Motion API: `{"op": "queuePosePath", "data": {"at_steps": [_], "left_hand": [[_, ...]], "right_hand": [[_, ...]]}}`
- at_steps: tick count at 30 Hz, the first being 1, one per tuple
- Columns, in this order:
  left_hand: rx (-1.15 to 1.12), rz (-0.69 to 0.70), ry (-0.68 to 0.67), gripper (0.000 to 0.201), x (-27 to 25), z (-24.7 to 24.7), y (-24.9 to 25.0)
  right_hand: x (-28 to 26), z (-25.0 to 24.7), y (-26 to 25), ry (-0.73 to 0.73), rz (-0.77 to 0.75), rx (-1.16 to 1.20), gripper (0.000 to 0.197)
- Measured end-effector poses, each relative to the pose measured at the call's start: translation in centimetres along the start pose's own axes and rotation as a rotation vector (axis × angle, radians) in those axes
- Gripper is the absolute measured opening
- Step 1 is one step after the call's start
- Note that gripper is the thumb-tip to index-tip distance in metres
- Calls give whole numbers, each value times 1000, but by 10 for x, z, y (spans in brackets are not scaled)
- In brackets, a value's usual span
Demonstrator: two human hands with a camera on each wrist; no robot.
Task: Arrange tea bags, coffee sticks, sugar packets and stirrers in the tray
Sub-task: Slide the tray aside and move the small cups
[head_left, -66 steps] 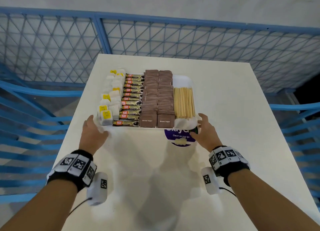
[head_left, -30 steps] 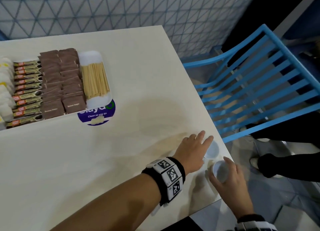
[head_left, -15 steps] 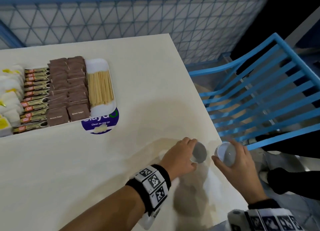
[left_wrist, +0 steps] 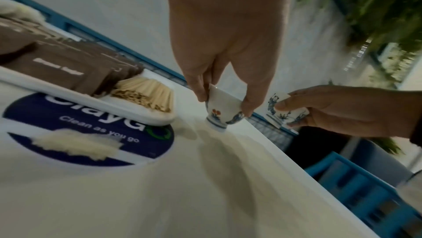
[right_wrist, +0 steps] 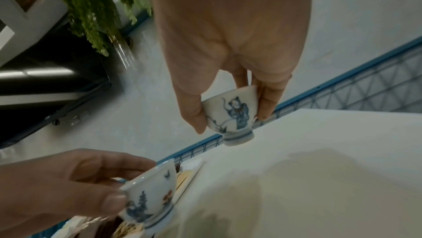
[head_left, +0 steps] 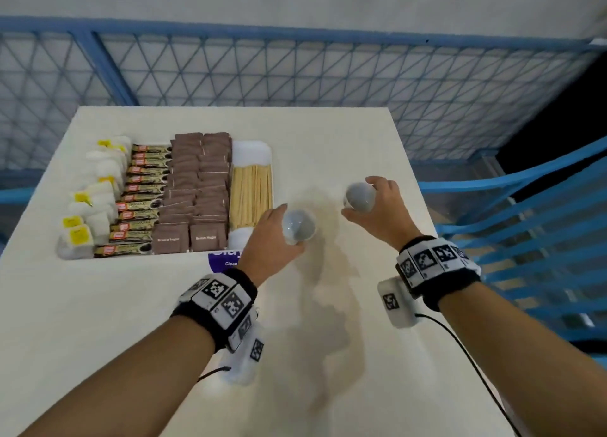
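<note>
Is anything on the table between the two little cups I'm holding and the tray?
Nothing visible. The left hand holds its cup right beside the tray at the stirrers; only bare table separates them. The right hand holds its cup further right.

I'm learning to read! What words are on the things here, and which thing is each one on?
"Brown Sugar": front brown sugar packets in the tray.
"Clean as you go": round blue sticker on the table; the big word above it is half hidden by the tray.
Coffee sticks: print too blurred.
Wristband squares: patterns, not words.
</note>
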State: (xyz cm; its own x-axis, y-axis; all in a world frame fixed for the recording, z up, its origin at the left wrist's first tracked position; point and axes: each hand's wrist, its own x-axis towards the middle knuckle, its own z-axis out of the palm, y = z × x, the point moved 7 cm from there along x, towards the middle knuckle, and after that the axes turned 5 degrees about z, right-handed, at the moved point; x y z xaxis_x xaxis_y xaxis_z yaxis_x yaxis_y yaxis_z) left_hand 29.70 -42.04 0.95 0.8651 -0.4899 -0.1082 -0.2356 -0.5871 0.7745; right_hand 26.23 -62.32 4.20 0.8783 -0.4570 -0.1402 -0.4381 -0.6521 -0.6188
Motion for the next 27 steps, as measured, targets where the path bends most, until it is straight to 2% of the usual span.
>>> {"op": "queuePosePath", "data": {"at_steps": [4,8,13,19,27], "left_hand": [[-51,-13,75,70,17,-16,-14],[-107,9,89,59,26,-19,-27],[-115,-17,83,64,32,-15,-36],[-136,-40,90,68,42,-10,-44],[-140,-23,86,68,56,-1,-45]], "right_hand": [[48,32,-36,-88,-82,-13,78],[80,61,-56,-184,-131,-49,80],[95,88,-65,-296,-168,-150,81],[103,110,-65,-332,-171,-173,82],[111,112,-69,-326,-165,-128,81]]}}
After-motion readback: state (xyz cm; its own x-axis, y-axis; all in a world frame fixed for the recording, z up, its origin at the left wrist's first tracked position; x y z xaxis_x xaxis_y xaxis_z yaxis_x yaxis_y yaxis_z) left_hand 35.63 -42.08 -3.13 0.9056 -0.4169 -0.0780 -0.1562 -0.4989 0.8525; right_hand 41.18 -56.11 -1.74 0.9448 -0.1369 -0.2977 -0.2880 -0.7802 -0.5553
